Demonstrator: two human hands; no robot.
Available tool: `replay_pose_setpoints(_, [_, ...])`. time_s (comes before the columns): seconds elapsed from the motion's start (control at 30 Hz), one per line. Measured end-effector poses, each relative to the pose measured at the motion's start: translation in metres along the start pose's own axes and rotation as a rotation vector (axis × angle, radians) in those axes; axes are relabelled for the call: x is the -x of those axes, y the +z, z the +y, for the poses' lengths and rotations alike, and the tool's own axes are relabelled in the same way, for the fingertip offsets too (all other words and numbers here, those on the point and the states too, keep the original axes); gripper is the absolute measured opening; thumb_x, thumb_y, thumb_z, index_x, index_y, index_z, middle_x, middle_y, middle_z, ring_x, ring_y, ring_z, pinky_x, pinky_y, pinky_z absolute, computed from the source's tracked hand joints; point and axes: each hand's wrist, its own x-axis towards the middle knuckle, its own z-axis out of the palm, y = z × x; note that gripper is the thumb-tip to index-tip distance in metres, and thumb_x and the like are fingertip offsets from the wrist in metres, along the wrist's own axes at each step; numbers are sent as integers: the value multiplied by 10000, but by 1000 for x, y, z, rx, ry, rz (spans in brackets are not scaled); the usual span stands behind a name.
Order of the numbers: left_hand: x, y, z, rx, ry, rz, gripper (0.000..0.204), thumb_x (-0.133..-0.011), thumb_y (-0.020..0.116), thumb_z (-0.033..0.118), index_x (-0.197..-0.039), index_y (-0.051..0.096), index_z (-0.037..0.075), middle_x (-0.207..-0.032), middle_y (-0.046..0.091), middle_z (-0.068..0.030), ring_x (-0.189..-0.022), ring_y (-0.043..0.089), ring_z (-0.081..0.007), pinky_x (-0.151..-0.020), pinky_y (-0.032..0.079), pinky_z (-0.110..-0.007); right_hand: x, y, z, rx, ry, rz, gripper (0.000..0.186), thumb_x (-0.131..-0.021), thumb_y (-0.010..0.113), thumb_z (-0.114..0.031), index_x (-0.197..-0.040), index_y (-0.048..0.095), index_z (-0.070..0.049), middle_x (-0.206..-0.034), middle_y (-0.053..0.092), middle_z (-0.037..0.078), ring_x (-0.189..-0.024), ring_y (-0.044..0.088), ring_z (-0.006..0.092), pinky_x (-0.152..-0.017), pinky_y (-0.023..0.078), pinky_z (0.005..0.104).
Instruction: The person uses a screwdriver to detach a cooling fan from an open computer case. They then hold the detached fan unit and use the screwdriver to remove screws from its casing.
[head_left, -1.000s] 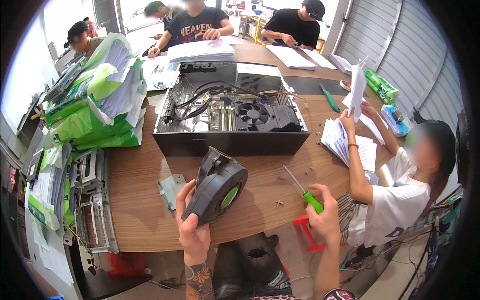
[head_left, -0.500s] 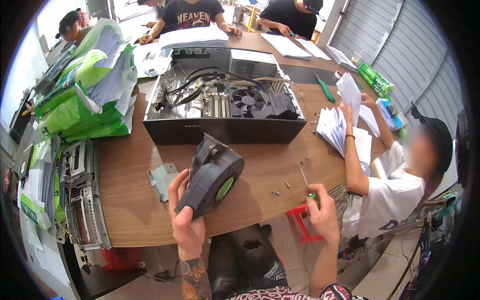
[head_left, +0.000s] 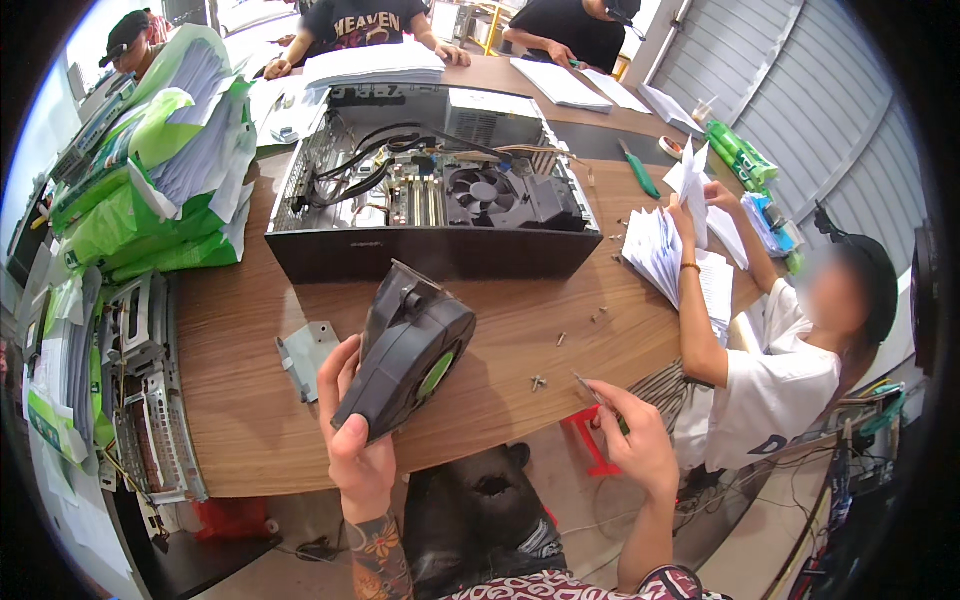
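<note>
The hands are well apart. The left hand [head_left: 362, 458] grips a black, curved plastic blower housing [head_left: 408, 345] above the near part of the brown wood-grain tabletop [head_left: 240, 430]. The right hand [head_left: 640, 445] has just turned its thin metal-shafted, green-handled screwdriver [head_left: 587, 388], leaving it clear of the blower. Beyond stands an open black metal computer case [head_left: 430, 255].

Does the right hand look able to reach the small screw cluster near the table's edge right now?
Probably yes: the screw cluster lies uncovered on the table just left of the right hand, though that hand holds a screwdriver, which might hamper a pickup.
</note>
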Motion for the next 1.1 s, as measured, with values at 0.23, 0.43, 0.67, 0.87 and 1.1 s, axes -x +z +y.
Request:
replay_pose_setpoints(0.23, [0, -1, 0, -2, -2, -14, 841, -722, 577, 409, -1407, 345, -21, -1360, 417, -230, -1290, 423, -311, -1104, 303, -409, -36, -12, -2, 328, -97, 109, 182, -900, 573, -138, -1050, 647, -68, -829, 671, 168, -754, 652, 367, -653, 515, 421])
replay_pose_setpoints(0.43, [0, -4, -2, 18, 0, -26, 812, -767, 575, 431, -1427, 346, 16, -1368, 473, -183, -1289, 463, -294, -1095, 347, -417, -47, -18, 4, 478, -106, 8, 252, -944, 566, -212, -1173, 630, -129, -782, 671, 148, -713, 651, 359, -607, 505, 437])
replay_pose_setpoints(0.67, [0, 0, 2, -6, -4, -16, 815, -735, 554, 399, -1400, 356, -29, -1361, 423, -223, -1296, 422, -299, -1103, 307, -400, -46, -7, -4, 176, -279, -120, 484, -934, 544, -156, -1411, 477, -205, -756, 647, 174, -683, 632, 369, -614, 494, 457])
replay_pose_setpoints(0.87, [-1, 0, -1, -8, -12, -6, 825, -726, 564, 410, -1396, 364, -27, -1359, 423, -228, -1296, 422, -304, -1102, 307, -403, -17, -3, -17, 294, -124, -283, 552, -928, 537, -135, -1458, 416, -230, -663, 609, 175, -597, 609, 368, -579, 484, 455])
replay_pose_setpoints(1.1, [0, 1, 0, -19, -2, -14, 823, -726, 564, 408, -1396, 365, -28, -1357, 423, -229, -1288, 425, -307, -1097, 311, -405, -18, 1, -18, 382, -77, -369, 554, -950, 513, -159, -1478, 376, -255, -609, 578, 184, -546, 590, 369, -555, 479, 464])
